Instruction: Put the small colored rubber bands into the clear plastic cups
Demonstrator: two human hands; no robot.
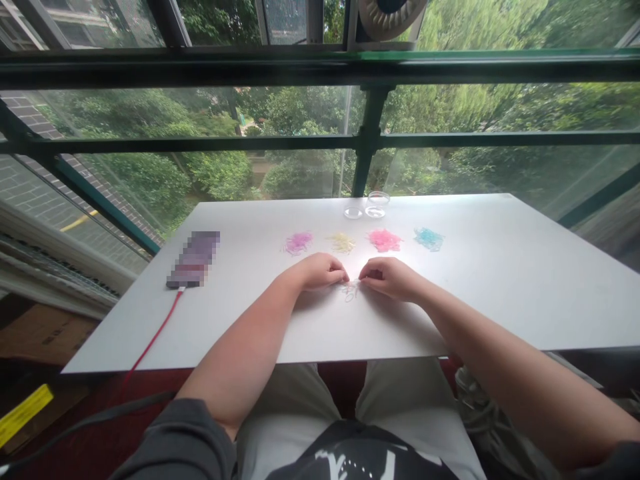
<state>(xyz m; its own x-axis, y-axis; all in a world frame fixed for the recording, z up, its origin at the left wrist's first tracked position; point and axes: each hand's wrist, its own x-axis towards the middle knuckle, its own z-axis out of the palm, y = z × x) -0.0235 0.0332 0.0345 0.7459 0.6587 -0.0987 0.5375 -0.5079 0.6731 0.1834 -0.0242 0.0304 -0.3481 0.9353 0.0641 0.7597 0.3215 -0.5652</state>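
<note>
Close together at the middle of the white table, my left hand (325, 271) and my right hand (391, 278) are both closed in a pinch, fingertips turned toward each other. Between and just below them lies a small loose pile of pale rubber bands (349, 293), which the fingertips touch or nearly touch. Whatever the fingers pinch is too small to make out. Beyond my hands, in a row, are piles of thin bands: purple (299, 243), pale yellow (341, 243), pink (384, 240) and blue (429, 238).
A clear round dish (376, 205) and a flat clear lid (353, 213) stand at the table's far edge. On the left lies a blurred-out phone (194, 259) with a red cable (157, 333) running over the near edge. Windows with green bars (370, 140) rise behind the table.
</note>
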